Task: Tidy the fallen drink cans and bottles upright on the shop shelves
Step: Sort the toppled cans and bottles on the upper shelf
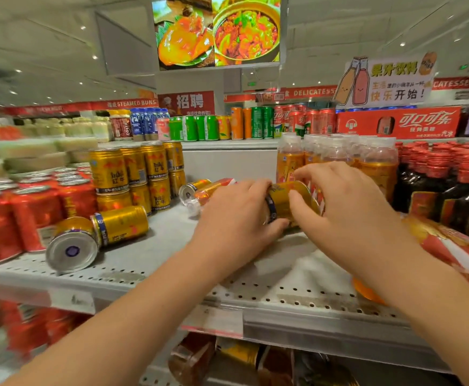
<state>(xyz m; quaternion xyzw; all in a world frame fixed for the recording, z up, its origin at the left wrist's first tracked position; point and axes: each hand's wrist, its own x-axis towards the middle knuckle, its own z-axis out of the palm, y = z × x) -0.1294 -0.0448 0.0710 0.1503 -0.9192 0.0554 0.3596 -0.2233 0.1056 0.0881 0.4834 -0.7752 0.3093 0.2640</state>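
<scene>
Gold can (pixel 281 201) on its side, gripped by left hand (pixel 236 218) and right hand (pixel 347 207) together.

Shelf (pixel 158 246): grey perforated metal. Left: red cans (pixel 18 215) stood upright; beside them stacked gold cans (pixel 135 174), two high. Front left: two gold cans (pixel 121 224) lay on sides, touching. Back centre: slim can (pixel 192 188) lay beside toppled bottle (pixel 213 190). Centre: tilted gold can (pixel 283 199) gripped by left hand (pixel 236 218) and right hand (pixel 347 207), contact with shelf hidden. Right: orange bottles (pixel 339 160), dark red-capped bottles (pixel 450 185) upright; blurred orange bottle (pixel 450 246) lay front right.
</scene>
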